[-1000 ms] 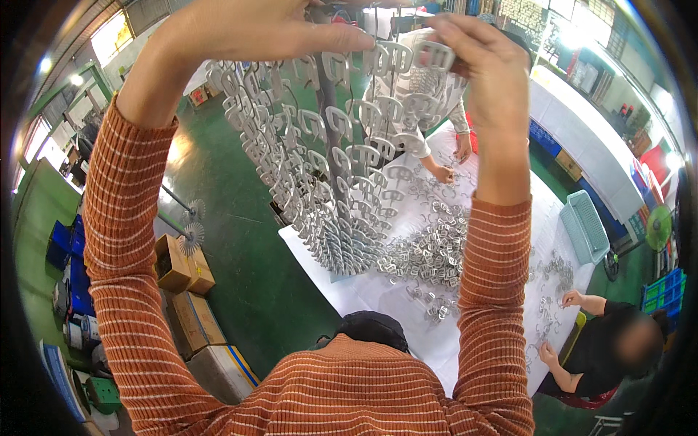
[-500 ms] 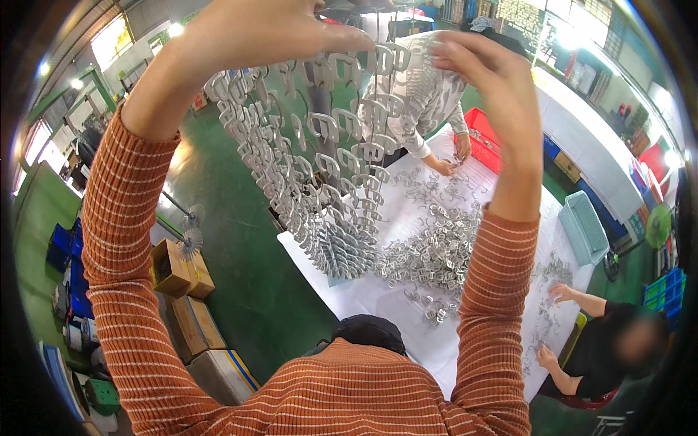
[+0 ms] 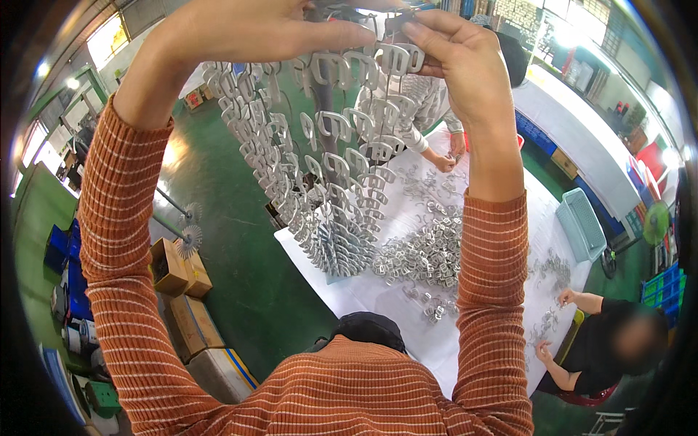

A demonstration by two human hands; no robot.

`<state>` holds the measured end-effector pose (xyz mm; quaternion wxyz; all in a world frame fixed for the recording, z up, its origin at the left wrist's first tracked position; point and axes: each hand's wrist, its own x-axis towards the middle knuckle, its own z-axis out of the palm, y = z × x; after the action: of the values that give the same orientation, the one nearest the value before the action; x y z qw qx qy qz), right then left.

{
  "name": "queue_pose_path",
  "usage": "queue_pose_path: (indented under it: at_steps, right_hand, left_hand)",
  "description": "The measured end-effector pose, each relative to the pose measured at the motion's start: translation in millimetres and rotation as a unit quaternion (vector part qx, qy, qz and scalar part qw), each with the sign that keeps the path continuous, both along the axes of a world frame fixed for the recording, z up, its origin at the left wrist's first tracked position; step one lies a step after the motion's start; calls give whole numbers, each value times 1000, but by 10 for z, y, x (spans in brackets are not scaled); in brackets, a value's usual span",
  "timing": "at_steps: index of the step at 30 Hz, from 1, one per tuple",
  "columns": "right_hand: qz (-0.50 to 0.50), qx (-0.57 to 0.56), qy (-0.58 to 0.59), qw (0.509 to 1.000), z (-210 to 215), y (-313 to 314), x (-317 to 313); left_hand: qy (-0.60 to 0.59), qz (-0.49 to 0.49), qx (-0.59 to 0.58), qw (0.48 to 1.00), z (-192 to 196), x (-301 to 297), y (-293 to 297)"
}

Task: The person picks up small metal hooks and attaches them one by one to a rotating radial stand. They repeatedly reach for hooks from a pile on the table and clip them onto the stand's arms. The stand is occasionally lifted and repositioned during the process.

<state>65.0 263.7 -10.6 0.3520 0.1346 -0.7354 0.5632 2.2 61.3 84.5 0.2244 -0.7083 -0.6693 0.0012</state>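
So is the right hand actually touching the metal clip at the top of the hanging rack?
Touching. The head view shows the right hand pinching a metal clip between thumb and fingertips, no gap visible, at the top of the hanging rack.

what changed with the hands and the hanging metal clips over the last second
The right hand moved in toward the left and now pinches one metal clip at the top of the hanging rack of clips. The left hand stayed up at the rack's top. The pile of loose clips on the white table and the seated co-worker are unchanged.
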Motion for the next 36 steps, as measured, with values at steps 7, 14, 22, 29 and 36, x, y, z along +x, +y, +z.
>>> queue_pose_path:
  at_steps: [7, 14, 22, 29, 36]
  right_hand:
    - [50, -108, 11, 993, 24, -58, 155]
    - [-122, -54, -12, 991, -202, 573, 312]
    - [-311, 237, 21, 920, -199, 840, 71]
    - [163, 6, -51, 985, 228, -159, -48]
    - [101, 0, 27, 995, 122, -155, -158]
  left_hand:
    - [-14, -16, -7, 1000, -35, 62, 43]
    - [16, 114, -9, 993, -24, 124, -73]
    - [38, 71, 88, 993, -66, 154, -202]
    - [-93, 157, 89, 979, -20, 275, -154]
    - [-36, 113, 78, 990, -65, 26, -188]
